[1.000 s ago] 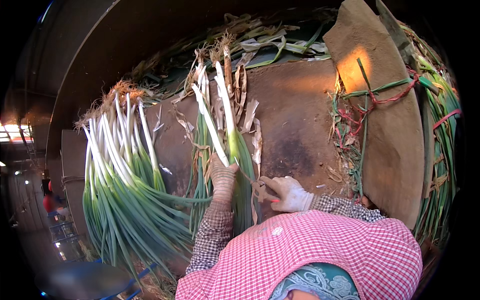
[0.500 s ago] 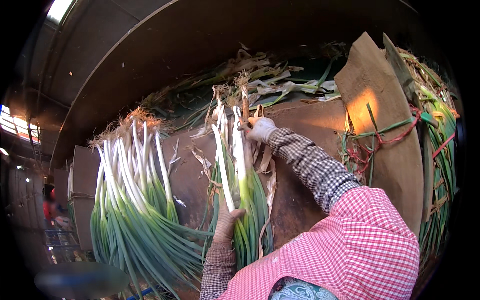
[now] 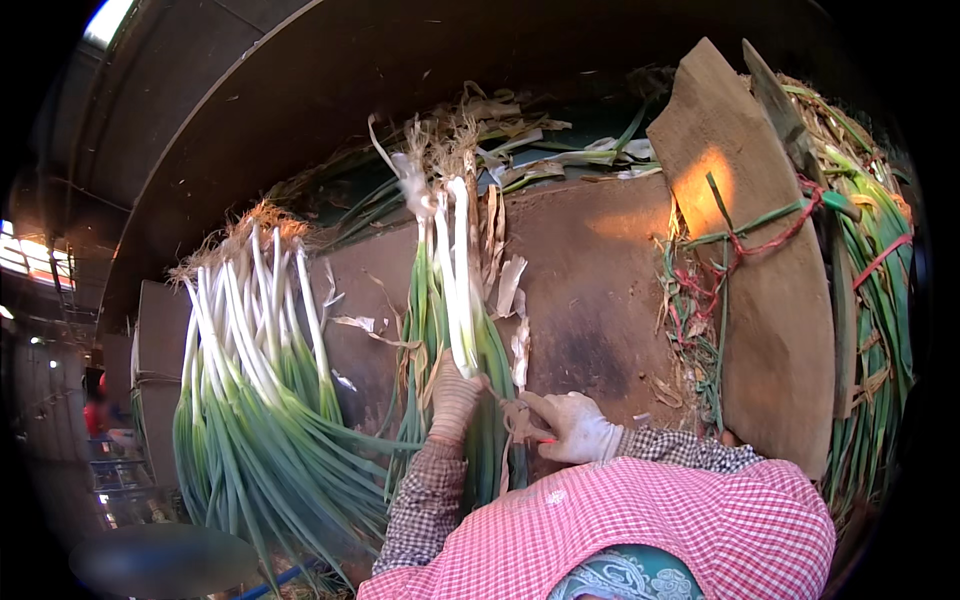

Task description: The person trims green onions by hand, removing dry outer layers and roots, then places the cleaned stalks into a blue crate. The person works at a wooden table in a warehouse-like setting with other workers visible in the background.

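My left hand point(image 3: 456, 398), in a light brown knit glove, is closed around a couple of green onions point(image 3: 455, 290), roots pointing away from me and white stalks up to the far side. Just to its right, my right hand point(image 3: 578, 426) in a whitish glove is closed on a brownish strip of dry outer leaf point(image 3: 515, 415) near the green tops. A small red bit shows by its fingers, too small to name. More green onions, some with dry brown skins, lie under and beside the held ones.
A thick bunch of cleaned green onions point(image 3: 255, 340) lies left on the brown work surface point(image 3: 600, 300). Peeled leaves point(image 3: 540, 165) heap along the back. At right stand a wooden board point(image 3: 750, 250) with red and green ties, and a stack of untrimmed green onions point(image 3: 885, 300).
My right hand has come down from near the roots to beside my left hand, with brown leaf strips. The front stalk, brownish at its upper end before, now shows white.
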`<state>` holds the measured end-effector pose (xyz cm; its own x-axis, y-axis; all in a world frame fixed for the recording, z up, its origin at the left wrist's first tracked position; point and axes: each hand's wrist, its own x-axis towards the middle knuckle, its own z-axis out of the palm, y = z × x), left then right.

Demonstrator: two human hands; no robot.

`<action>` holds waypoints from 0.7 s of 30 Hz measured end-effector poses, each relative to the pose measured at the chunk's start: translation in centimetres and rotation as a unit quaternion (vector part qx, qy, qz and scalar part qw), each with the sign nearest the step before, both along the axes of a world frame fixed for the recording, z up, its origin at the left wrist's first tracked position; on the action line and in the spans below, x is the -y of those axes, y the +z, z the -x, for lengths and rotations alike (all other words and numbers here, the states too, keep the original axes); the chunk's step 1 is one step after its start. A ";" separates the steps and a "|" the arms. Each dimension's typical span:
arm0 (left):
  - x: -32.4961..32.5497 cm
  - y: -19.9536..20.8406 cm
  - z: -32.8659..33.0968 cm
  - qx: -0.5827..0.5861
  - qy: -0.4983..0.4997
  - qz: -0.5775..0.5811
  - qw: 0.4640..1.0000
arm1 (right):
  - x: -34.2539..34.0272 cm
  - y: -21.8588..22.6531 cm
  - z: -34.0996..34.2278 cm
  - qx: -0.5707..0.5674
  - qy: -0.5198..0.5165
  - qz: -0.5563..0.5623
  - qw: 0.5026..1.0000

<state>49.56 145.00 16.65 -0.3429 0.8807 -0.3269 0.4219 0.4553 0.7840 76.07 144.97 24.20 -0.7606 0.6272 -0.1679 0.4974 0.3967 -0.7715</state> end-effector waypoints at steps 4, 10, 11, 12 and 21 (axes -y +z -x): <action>1.8 3.4 -2.4 -0.115 -0.040 0.068 0.990 | -1.6 -0.6 -0.5 0.031 -0.149 -0.006 0.988; 10.9 4.7 -4.0 -0.064 -0.077 0.108 0.989 | -6.1 0.4 1.5 0.092 -0.101 0.014 0.991; 11.2 5.4 -4.1 -0.049 -0.081 0.087 0.992 | -7.5 -1.8 0.8 0.091 -0.166 -0.079 0.979; 10.9 6.4 -3.9 -0.013 -0.078 0.067 0.995 | -8.8 -3.9 -0.5 0.090 -0.228 -0.173 0.954; 12.7 17.6 -2.9 0.399 0.049 0.173 0.899 | -16.5 -4.7 11.5 -0.586 -0.426 0.512 0.462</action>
